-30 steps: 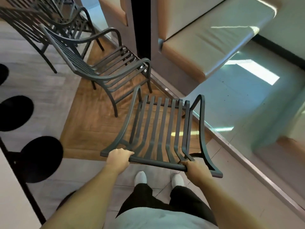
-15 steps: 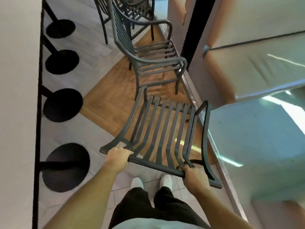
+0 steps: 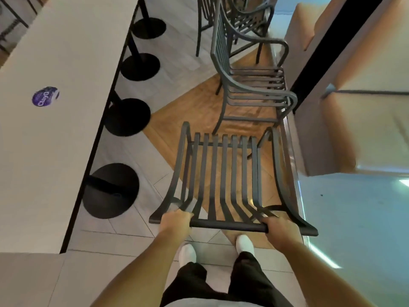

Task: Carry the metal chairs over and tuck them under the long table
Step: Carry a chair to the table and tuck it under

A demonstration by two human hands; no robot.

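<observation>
I hold a dark metal slatted chair (image 3: pixel 223 173) in front of me by the top rail of its backrest. My left hand (image 3: pixel 176 221) grips the rail near its left end and my right hand (image 3: pixel 278 227) grips it near the right end. The long white table (image 3: pixel 51 89) runs along the left side, with a purple sticker (image 3: pixel 45 96) on its top. A second metal chair (image 3: pixel 252 83) stands just beyond the one I carry, and more metal chairs (image 3: pixel 239 16) stand behind it at the top.
Round black table bases (image 3: pixel 111 190) line the floor under the table's right edge. A padded tan bench (image 3: pixel 354 111) and a black post (image 3: pixel 332 41) stand on the right beside a glossy pale floor strip (image 3: pixel 358 218). My white shoes (image 3: pixel 243 243) stand on grey tiles.
The view has swung left, bringing the long table top into sight. The chair in my hands now lies parallel to the table edge, closer to the second chair.
</observation>
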